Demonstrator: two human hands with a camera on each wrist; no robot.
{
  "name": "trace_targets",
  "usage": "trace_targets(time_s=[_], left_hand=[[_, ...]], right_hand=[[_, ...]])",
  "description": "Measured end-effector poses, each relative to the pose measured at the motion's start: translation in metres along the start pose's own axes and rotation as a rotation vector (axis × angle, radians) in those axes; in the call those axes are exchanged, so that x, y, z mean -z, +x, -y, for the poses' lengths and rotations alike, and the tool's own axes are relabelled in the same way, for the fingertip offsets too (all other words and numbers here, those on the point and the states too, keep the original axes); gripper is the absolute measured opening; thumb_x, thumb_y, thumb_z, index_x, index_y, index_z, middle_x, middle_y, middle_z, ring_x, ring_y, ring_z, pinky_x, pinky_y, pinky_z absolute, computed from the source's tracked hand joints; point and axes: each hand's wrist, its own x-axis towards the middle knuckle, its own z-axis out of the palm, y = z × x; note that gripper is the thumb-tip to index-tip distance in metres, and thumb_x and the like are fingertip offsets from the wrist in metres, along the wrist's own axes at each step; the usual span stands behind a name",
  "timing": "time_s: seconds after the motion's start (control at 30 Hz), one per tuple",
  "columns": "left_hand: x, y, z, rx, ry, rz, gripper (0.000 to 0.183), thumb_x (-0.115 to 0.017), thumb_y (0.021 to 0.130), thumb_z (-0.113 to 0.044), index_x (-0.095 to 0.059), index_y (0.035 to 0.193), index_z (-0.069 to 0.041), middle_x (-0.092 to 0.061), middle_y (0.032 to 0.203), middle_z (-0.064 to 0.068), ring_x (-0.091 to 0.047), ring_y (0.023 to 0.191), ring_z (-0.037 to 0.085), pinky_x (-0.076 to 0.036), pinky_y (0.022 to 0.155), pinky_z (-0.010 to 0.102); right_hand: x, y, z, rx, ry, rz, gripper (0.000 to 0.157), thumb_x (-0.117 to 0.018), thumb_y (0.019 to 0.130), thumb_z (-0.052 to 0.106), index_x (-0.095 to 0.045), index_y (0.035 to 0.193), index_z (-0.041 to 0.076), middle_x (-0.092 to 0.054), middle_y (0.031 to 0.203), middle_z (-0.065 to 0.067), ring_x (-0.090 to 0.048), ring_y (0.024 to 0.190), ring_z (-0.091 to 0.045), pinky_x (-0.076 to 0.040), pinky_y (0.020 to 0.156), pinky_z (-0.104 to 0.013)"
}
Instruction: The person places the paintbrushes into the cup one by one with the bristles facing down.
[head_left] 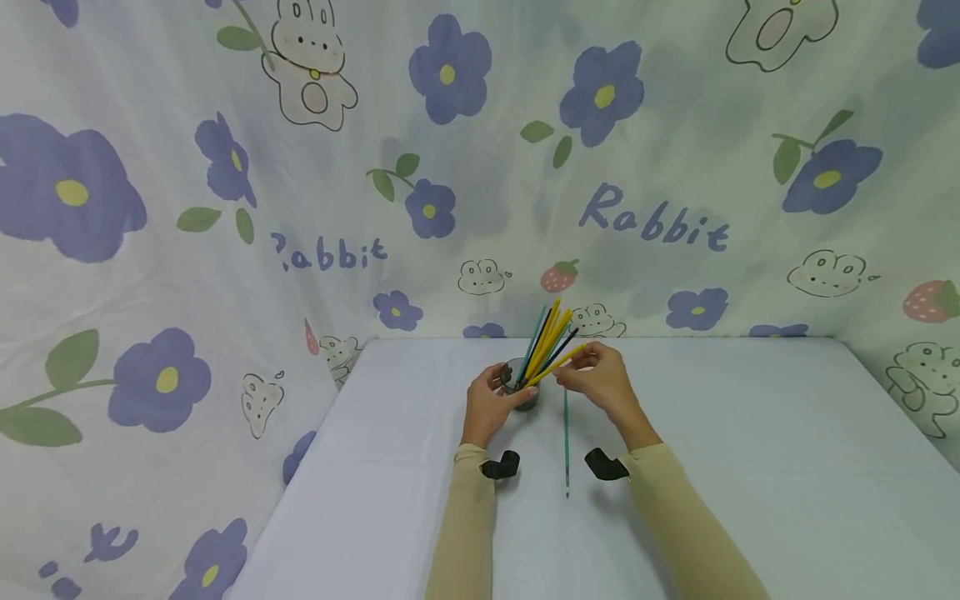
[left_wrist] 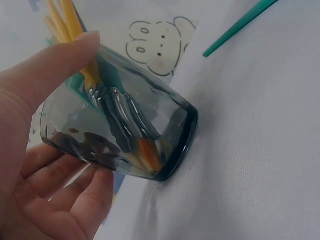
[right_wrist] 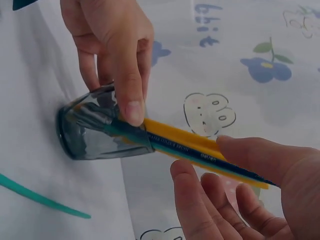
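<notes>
My left hand (head_left: 491, 408) grips a clear grey glass cup (left_wrist: 145, 85), its thumb over the rim and against the brushes. Several paintbrushes (head_left: 551, 337), with yellow, teal and dark blue handles, lean in the cup. Their bristles (left_wrist: 148, 154) are down at its base. My right hand (head_left: 600, 383) is at the handle ends, holding a yellow paintbrush (head_left: 558, 364) between thumb and fingers; its lower end is still inside the cup. Whether the cup touches the table cannot be made out. A lone teal paintbrush (head_left: 567, 442) lies on the table between the forearms.
A white cloth (head_left: 390, 467) covers the table. Behind it and at the left hangs a curtain (head_left: 495, 167) printed with flowers, rabbits and strawberries. Dark wrist mounts (head_left: 606, 465) stick out from both sleeves near the table.
</notes>
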Motion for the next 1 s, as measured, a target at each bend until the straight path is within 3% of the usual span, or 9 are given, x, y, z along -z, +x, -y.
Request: trace_targets(time_s=[0.37, 0.53, 1.0], left_hand=[[-0.002, 0.002, -0.001, -0.002, 0.015, -0.001, 0.082, -0.092, 0.077, -0.037, -0.058, 0.144, -0.006, -0.064, 0.14, 0.015, -0.061, 0.13, 0.032, -0.053, 0.113, 0.045], [-0.002, 0.003, -0.001, -0.005, 0.015, -0.002, 0.082, -0.093, 0.076, -0.037, -0.058, 0.144, -0.007, -0.064, 0.14, 0.015, -0.061, 0.131, 0.033, -0.053, 0.113, 0.046], [-0.001, 0.003, -0.001, -0.007, 0.023, -0.002, 0.083, -0.093, 0.075, -0.04, -0.059, 0.144, -0.007, -0.065, 0.138, 0.013, -0.062, 0.129, 0.032, -0.054, 0.112, 0.046]], right_hand=[[0.013, 0.002, -0.022, -0.104, -0.025, -0.025, 0.036, -0.077, 0.092, 0.011, -0.057, 0.118, -0.005, -0.07, 0.106, -0.019, -0.077, 0.081, -0.016, -0.066, 0.075, -0.026], [0.014, -0.001, -0.033, -0.152, -0.084, -0.032, 0.04, -0.075, 0.093, 0.014, -0.057, 0.123, -0.005, -0.07, 0.106, -0.018, -0.077, 0.082, -0.02, -0.065, 0.073, -0.026], [0.006, -0.008, -0.05, -0.157, -0.218, 0.024, 0.039, -0.076, 0.091, 0.015, -0.063, 0.122, -0.005, -0.07, 0.104, -0.019, -0.071, 0.075, -0.017, -0.062, 0.066, -0.026]])
